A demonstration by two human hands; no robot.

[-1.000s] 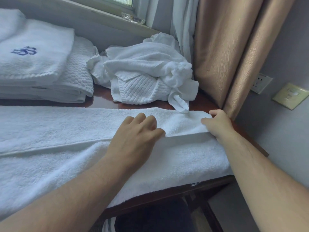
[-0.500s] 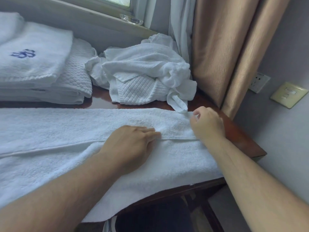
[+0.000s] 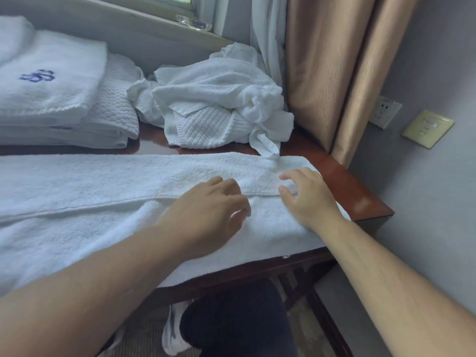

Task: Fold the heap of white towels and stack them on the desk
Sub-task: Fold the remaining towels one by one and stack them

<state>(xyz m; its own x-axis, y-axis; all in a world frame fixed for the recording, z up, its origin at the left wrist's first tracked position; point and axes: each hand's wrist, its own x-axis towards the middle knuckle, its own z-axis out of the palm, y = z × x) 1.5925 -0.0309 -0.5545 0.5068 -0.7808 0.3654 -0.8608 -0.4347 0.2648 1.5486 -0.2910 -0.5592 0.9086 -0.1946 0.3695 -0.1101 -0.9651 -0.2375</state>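
Note:
A long white towel (image 3: 90, 191) lies spread across the front of the dark wooden desk (image 3: 360, 197), its far edge folded toward me along a seam. My left hand (image 3: 208, 210) hovers over the seam near the towel's right end, fingers loosely curled, holding nothing. My right hand (image 3: 306, 197) rests on the towel's right end with fingers relaxed. A heap of crumpled white towels (image 3: 219, 106) sits behind, by the curtain. A stack of folded white towels (image 3: 51, 94), the top one with a blue emblem, stands at the back left.
Beige curtains (image 3: 334, 73) hang at the desk's back right corner. A window sill with a glass dish (image 3: 193, 21) runs behind the towels. A wall socket (image 3: 385, 112) and switch plate (image 3: 427, 128) are on the right wall. My dark-trousered leg and a shoe (image 3: 175, 333) are under the desk.
My right hand let go of the folded corner and moved left onto the towel's end. My left hand lifted slightly from the seam, its fingers loosening.

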